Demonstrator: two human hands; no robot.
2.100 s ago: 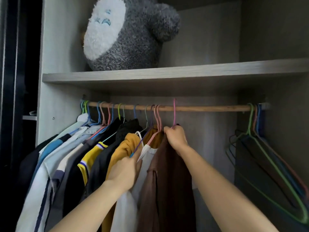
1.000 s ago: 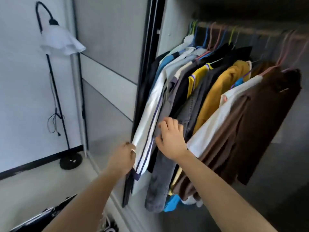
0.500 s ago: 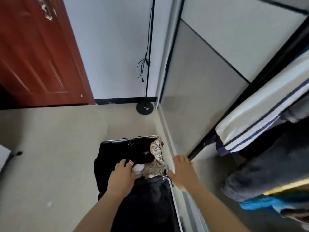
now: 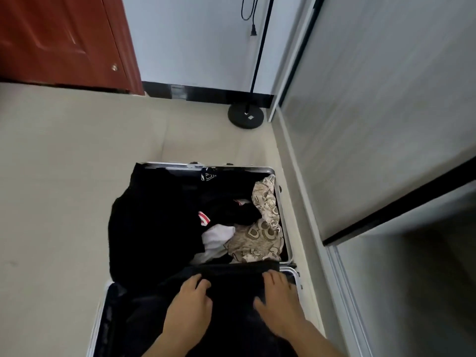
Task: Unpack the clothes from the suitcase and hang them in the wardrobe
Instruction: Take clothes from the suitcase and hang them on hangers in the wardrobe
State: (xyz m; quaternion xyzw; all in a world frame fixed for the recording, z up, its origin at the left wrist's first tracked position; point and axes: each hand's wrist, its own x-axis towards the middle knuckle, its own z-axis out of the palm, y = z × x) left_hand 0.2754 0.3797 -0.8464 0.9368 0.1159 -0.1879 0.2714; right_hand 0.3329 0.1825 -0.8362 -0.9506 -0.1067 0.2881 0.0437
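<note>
An open black suitcase (image 4: 282, 217) with a silver rim lies on the floor below me. Its far half holds a black garment (image 4: 152, 217), a white piece (image 4: 217, 237) and a beige patterned cloth (image 4: 260, 235). A dark garment (image 4: 231, 282) lies across the near half. My left hand (image 4: 189, 302) rests on this dark garment with fingers curled into the fabric. My right hand (image 4: 279, 297) lies flat on the same garment, fingers spread. The wardrobe (image 4: 386, 124) stands at the right, with only its grey sliding door in view.
A floor lamp's round black base (image 4: 245, 115) and pole stand by the wardrobe corner at the back. A red wooden door (image 4: 59, 39) is at the upper left. Beige floor (image 4: 64, 176) spreads to the left of the suitcase.
My view has swung from the hanging clothes down to the suitcase. Both hands left the wardrobe clothes and came down onto the dark garment in the near half.
</note>
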